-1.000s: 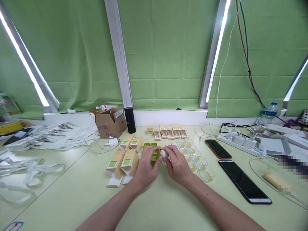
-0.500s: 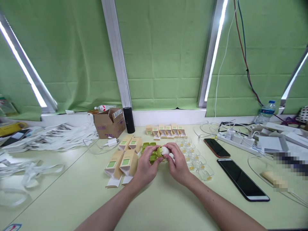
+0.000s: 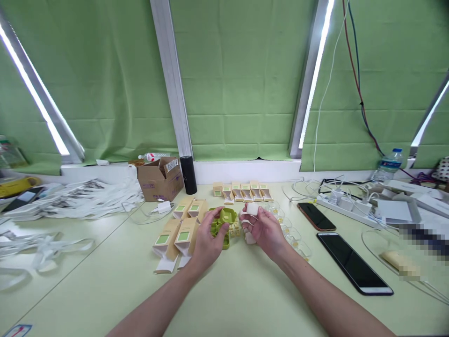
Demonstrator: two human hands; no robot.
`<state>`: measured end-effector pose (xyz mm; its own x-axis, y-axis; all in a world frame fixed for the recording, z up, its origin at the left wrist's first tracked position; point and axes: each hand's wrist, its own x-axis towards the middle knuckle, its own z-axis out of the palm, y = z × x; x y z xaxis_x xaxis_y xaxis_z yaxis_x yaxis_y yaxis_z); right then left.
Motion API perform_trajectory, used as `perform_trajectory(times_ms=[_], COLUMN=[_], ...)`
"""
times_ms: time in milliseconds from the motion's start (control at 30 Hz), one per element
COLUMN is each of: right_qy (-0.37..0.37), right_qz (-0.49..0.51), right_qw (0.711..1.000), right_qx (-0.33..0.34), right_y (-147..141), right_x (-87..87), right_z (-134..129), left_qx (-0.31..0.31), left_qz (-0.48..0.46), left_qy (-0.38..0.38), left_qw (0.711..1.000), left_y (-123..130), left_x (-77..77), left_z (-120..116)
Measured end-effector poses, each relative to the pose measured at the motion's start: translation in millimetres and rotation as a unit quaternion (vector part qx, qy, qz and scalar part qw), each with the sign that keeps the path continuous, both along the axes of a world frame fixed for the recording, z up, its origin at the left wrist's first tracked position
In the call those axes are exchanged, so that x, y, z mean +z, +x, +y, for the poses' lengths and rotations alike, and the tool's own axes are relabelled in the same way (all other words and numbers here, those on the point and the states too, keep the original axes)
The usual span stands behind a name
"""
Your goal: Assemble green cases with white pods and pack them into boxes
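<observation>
1. The pale green table (image 3: 224, 299) is carrying the whole job; parts are lying out across it, so the work seems well short of finished.
2. Four tan cardboard cartons with green labels (image 3: 187, 234) are standing left of the hands; the front two are showing open white flaps, so closing seems undone there.
3. The left hand (image 3: 208, 238) is pinching an olive-green, rounded-square plastic cup (image 3: 228, 216) between thumb and fingers.
4. The right hand (image 3: 268, 229) is gripping a white rounded block (image 3: 252, 209) at its fingertips, apart from the cup: that pair is not joined.
5. Smaller tan cartons (image 3: 245, 192) are lining the back, most gaping.
6. Clear plastic shells (image 3: 303, 252) are lying partly behind the right hand.
7. More olive-green cups (image 3: 213, 229) are waiting beside the left hand.
8. Small pale-yellow pieces (image 3: 234, 230) are sitting between the hands, apparently unused.
</observation>
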<state>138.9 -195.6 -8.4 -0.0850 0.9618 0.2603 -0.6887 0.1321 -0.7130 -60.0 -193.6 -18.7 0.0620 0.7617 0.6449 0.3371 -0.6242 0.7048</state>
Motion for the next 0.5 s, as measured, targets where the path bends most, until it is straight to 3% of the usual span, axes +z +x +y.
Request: perform_trajectory(times_ms=[133, 233, 500], right_qy=[0.000, 0.026, 0.112], right_qz=[0.005, -0.025, -0.231], right_qw=[1.000, 0.999, 0.961], right_qx=[0.018, -0.010, -0.098], right_y=[0.0, 0.5, 2.8], right_x=[5.1, 9.5, 12.9], right_z=[-4.9, -9.6, -18.6], left_qx=[0.005, 0.005, 0.014], left_qz=[-0.026, -0.040, -0.020], left_qy=[-0.022, -0.020, 0.007], left_qw=[0.999, 0.999, 1.000], left_y=[-2.9, -4.3, -3.0], left_x=[-5.0, -7.4, -1.1], left_z=[4.5, 7.0, 1.2])
